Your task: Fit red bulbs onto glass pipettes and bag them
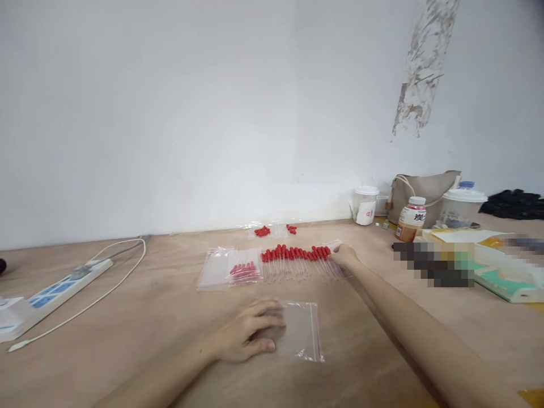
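Observation:
My left hand (250, 335) rests palm down with its fingers apart, over the left part of a clear zip bag (297, 330) lying flat on the table. Farther off, my right hand (345, 257) reaches to the right end of a row of droppers (293, 255) with red bulbs and thin clear stems. Its fingertips are small and partly hidden, so I cannot tell whether they grip anything. To the left of the row lie bags with red bulbs in them (244, 269) and more clear zip bags (215, 269).
Loose red bulbs (262, 231) lie on clear plastic near the wall. At left is a power strip (55, 292) with a white cable (123, 277). On the right stand a lidded cup (365, 205), a bottle (411, 220), a bag (425, 195) and a white-green box (505, 275).

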A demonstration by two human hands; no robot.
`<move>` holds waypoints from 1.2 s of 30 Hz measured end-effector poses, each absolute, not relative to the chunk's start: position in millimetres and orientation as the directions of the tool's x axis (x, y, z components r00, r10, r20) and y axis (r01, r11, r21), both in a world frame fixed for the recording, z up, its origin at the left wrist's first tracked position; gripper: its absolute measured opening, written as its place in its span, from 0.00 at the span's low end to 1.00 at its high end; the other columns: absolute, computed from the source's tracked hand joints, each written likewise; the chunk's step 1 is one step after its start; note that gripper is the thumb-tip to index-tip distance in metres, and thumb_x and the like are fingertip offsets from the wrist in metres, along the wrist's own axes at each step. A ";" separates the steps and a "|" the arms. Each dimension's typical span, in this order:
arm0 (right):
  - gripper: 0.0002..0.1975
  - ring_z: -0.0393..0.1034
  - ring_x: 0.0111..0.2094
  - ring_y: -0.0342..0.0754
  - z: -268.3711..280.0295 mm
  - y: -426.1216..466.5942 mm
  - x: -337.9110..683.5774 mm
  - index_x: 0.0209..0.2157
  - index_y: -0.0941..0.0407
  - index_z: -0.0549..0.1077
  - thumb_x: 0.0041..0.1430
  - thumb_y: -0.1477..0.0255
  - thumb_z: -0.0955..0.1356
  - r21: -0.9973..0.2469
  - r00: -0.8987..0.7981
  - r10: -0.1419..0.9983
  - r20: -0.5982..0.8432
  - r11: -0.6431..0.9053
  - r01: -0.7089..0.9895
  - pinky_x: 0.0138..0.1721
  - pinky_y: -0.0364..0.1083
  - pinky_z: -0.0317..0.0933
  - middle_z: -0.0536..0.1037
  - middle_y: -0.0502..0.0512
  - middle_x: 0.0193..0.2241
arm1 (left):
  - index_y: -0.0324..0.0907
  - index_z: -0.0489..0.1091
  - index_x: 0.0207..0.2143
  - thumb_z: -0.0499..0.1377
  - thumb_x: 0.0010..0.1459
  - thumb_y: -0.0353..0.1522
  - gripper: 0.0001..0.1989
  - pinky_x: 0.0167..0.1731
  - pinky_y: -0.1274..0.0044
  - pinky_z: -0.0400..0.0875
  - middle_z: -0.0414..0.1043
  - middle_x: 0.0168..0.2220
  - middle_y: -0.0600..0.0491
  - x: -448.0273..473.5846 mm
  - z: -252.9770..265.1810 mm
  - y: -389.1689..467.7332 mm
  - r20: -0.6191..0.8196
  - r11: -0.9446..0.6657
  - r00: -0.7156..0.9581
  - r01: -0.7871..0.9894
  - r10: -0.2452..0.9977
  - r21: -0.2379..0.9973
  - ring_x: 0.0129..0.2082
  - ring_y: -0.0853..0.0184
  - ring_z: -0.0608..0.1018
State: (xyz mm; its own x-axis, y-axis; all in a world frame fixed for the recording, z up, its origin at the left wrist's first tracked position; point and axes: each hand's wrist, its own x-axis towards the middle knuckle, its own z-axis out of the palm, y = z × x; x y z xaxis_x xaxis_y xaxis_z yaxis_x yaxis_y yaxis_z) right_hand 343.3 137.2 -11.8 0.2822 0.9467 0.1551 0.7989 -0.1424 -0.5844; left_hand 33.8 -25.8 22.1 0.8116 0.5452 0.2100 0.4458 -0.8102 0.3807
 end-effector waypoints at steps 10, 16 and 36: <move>0.30 0.67 0.31 0.48 13.3 103.1 328.9 0.54 0.68 0.46 0.50 0.75 0.60 -0.670 0.185 0.948 0.258 0.038 0.742 0.30 0.42 0.58 0.72 0.60 0.27 | 0.51 0.57 0.53 0.49 0.57 0.37 0.20 0.54 0.62 0.47 0.52 0.57 0.52 55.7 0.2 -38.9 0.194 -0.682 0.666 0.629 0.720 0.374 0.56 0.59 0.55; 0.33 0.60 0.18 0.40 -14.4 53.6 323.1 0.55 0.56 0.40 0.51 0.67 0.60 -0.877 0.118 0.921 0.371 0.305 0.372 0.20 0.41 0.56 0.63 0.46 0.25 | 0.51 0.59 0.52 0.49 0.58 0.38 0.19 0.52 0.63 0.51 0.54 0.56 0.52 65.5 -0.7 -40.8 0.241 -0.678 0.638 0.642 0.731 0.357 0.54 0.58 0.58; 0.30 0.60 0.17 0.38 -29.6 36.3 323.9 0.49 0.52 0.46 0.46 0.64 0.64 -0.965 0.186 0.948 0.259 0.246 0.086 0.15 0.40 0.57 0.60 0.44 0.25 | 0.50 0.59 0.52 0.50 0.57 0.38 0.19 0.51 0.63 0.52 0.56 0.55 0.50 65.3 -0.5 -40.4 0.256 -0.690 0.642 0.652 0.723 0.313 0.53 0.58 0.59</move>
